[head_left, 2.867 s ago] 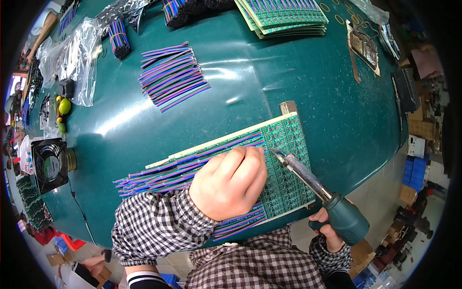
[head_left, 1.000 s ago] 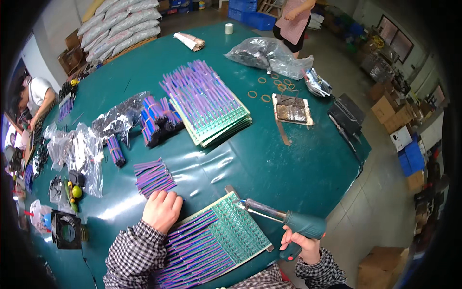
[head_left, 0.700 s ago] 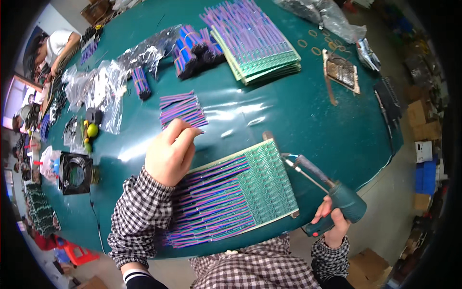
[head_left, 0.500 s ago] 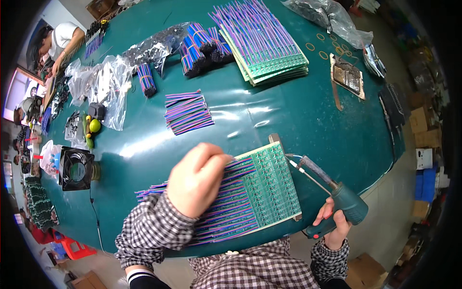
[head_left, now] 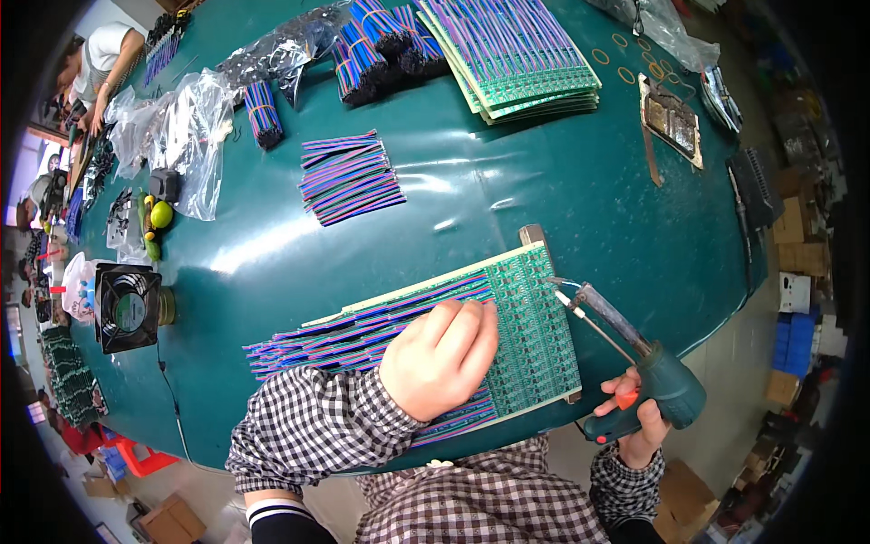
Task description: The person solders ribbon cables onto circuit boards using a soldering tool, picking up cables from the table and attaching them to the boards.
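Observation:
A green circuit board panel (head_left: 535, 326) lies near the front of the table, with rows of striped blue, pink and black wires (head_left: 362, 322) over its left part. Above the wire ends, my left hand (head_left: 441, 358) is closed with fingertips pinched together; whatever is between them is hidden. My right hand (head_left: 645, 433) grips a green soldering gun (head_left: 672, 388) at the board's right side. Its red trigger shows between the fingers, and the metal tip points left toward the board's right edge without clearly touching it. A metal bar (head_left: 531, 235) protrudes from beneath the board.
Loose wires (head_left: 353, 179) lie beyond the board. Wired panels (head_left: 517, 63) are stacked at the back, beside banded wire bundles (head_left: 367, 54). A small fan (head_left: 127, 308) stands at left, near plastic bags (head_left: 190, 136). Another person (head_left: 113, 63) leans over the far left edge.
My left hand has moved right and nearer over the board, uncovering the wires at its far side. The soldering gun's trigger now shows. The whole view has shifted slightly.

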Tool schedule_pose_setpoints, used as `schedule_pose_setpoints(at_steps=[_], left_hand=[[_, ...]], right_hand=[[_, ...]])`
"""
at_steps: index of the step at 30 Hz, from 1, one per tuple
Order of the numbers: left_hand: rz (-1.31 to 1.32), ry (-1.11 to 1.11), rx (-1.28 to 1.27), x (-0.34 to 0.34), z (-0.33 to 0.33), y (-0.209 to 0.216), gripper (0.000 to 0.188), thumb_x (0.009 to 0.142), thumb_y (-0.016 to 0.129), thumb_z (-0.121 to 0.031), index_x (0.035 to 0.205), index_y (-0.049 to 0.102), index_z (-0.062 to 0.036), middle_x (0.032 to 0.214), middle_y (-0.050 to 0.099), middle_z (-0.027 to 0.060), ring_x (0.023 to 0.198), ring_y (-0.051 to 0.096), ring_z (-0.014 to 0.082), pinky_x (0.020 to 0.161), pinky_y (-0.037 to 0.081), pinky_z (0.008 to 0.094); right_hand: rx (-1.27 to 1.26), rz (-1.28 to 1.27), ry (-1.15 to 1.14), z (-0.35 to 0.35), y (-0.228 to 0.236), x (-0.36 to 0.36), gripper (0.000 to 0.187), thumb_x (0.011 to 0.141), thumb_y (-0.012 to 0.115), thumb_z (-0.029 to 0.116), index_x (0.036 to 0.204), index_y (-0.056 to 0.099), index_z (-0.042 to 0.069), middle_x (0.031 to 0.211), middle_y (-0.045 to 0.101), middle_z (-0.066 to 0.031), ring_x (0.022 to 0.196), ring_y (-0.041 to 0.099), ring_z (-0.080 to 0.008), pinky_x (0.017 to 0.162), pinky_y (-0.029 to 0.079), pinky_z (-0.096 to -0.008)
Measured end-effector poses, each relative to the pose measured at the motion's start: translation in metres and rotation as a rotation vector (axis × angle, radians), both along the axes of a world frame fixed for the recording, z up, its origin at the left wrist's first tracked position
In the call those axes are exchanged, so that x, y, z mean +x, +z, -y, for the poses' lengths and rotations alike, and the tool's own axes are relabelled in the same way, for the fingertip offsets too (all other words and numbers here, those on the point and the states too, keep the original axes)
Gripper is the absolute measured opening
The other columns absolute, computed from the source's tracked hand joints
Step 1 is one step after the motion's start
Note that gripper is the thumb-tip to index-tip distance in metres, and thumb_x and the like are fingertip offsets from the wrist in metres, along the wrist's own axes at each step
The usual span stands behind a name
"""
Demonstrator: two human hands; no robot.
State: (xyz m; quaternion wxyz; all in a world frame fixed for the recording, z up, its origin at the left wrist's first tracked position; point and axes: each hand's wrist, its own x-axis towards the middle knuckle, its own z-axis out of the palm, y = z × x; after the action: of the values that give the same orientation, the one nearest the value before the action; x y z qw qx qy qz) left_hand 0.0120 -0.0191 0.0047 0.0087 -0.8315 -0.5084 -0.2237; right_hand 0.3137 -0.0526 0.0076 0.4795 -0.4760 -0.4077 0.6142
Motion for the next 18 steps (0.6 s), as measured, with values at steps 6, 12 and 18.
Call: schedule_pose_setpoints(at_steps=[6, 12, 18], left_hand=[[0.022, -0.016, -0.015, 0.002, 0.0, -0.001, 0.037, 0.072, 0.064, -0.009, 0.108, 0.067, 0.004, 0.102, 0.062, 0.0111, 0.087, 0.063, 0.0224, 0.073, 0.055, 0.031], [0.02, -0.004, 0.006, 0.0, 0.0, -0.004, 0.036, 0.072, 0.064, -0.009, 0.106, 0.067, 0.0035, 0.101, 0.062, 0.0106, 0.084, 0.062, 0.0218, 0.07, 0.054, 0.0305], [-0.018, -0.022, 0.012, -0.003, -0.004, 0.006, 0.039, 0.071, 0.063, -0.01, 0.108, 0.067, 0.0029, 0.102, 0.062, 0.0108, 0.084, 0.062, 0.0214, 0.069, 0.053, 0.0298]], right_hand=[[-0.004, 0.022, 0.036, 0.002, 0.003, -0.002, 0.059, 0.09, 0.067, 0.032, 0.125, 0.05, -0.012, 0.101, 0.064, -0.0173, 0.098, 0.068, -0.0342, 0.07, 0.064, -0.0399], [0.022, 0.051, 0.059, 0.002, 0.002, -0.003, 0.057, 0.09, 0.067, 0.033, 0.123, 0.052, -0.011, 0.104, 0.064, -0.0198, 0.097, 0.068, -0.0333, 0.071, 0.063, -0.0387], [-0.173, 0.024, 0.063, 0.002, 0.017, -0.002, 0.061, 0.087, 0.072, 0.035, 0.125, 0.053, -0.01, 0.106, 0.066, -0.0232, 0.097, 0.069, -0.0341, 0.07, 0.061, -0.0396]])
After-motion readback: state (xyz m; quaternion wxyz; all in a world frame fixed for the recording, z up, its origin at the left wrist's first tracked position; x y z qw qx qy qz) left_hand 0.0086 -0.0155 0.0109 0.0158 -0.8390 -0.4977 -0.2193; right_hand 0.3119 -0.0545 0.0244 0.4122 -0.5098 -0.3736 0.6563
